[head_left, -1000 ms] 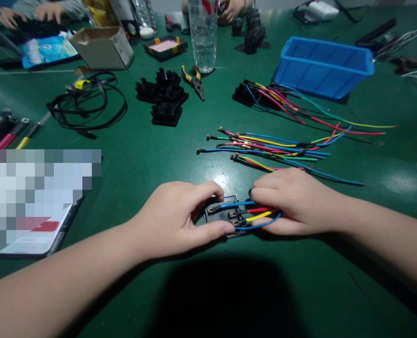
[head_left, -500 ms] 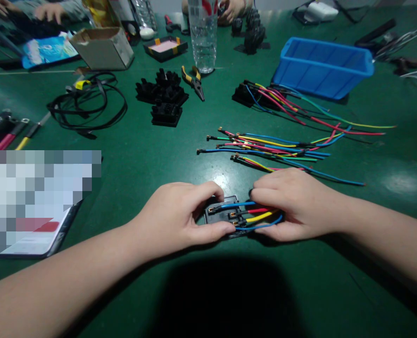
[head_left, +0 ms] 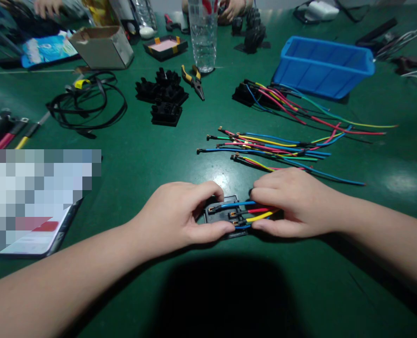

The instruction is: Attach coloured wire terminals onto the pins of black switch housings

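My left hand (head_left: pixel 190 211) grips a small black plastic housing (head_left: pixel 222 217) low over the green table, its thumb along the near edge and its fingers round the far side. Blue, red and yellow wires (head_left: pixel 259 217) with metal terminals at their ends run from the housing to the right. Closed round these wires is my right hand (head_left: pixel 289 204), its thumb at the lower blue wire; their far ends are hidden under it. Just beyond the hands lie loose coloured wires (head_left: pixel 271 145) with terminals on their left ends.
Pliers (head_left: pixel 194 83) lie beside several black housings (head_left: pixel 162 94). A wired housing (head_left: pixel 245 94) sits before a blue bin (head_left: pixel 324 70). A bottle (head_left: pixel 204 42), a cardboard box (head_left: pixel 104 49), a black cable (head_left: pixel 88 105) and a phone (head_left: pixel 53 234) stand or lie around. Another person's hand (head_left: pixel 234 10) is at the back.
My right thumb has shifted slightly left and up, onto the lower blue wire, whose loop no longer shows. My left hand and the housing have stayed in place.
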A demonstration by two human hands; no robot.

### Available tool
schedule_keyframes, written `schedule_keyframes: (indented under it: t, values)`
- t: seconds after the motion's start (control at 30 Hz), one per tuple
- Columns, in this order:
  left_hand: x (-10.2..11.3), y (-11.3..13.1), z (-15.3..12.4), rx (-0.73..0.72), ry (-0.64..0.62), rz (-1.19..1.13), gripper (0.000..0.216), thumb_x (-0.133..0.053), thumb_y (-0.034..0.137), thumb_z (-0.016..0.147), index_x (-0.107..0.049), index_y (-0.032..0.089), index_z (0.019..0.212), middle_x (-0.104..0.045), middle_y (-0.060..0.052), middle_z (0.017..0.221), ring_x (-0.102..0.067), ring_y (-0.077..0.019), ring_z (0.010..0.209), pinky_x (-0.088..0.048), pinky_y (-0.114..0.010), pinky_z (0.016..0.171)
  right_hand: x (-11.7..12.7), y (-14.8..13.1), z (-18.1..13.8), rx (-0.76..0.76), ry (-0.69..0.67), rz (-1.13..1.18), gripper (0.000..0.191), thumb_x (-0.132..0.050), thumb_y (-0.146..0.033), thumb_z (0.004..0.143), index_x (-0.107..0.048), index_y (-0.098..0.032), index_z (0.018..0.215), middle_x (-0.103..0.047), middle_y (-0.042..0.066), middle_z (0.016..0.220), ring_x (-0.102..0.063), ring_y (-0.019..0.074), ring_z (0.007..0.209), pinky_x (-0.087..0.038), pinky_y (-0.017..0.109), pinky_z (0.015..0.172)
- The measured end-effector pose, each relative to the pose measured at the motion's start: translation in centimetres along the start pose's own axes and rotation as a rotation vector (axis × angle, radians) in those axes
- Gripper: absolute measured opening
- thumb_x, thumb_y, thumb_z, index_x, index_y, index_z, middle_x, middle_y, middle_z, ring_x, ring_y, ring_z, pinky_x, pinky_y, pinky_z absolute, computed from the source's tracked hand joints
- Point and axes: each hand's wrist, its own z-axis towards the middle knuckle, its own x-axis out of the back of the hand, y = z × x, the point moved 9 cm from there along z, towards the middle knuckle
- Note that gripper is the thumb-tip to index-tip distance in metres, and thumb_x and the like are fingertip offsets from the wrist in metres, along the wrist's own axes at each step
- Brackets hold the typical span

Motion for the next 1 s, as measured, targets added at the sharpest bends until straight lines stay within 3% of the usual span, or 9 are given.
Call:
schedule_keyframes:
  t: [1.0]
  values:
    - [0.02, 0.0, -0.05, -0.004, 0.006, -0.014, 0.038, -0.056, 0.057, 0.081, -0.061, 0.021, 0.093, -0.057, 0.004, 0.06, -0.05, -0.0121, 0.053, -0.026, -0.022, 0.051, -0.11, 0.24, 0.07, -0.013, 0.002, -0.092, 0.036, -0.048, -0.05, 0.092, -0.053, -0.019, 0.073, -0.054, -0.001, 0.066, -0.045, 0.0125, 0.059, -0.026, 0.027, 0.057]
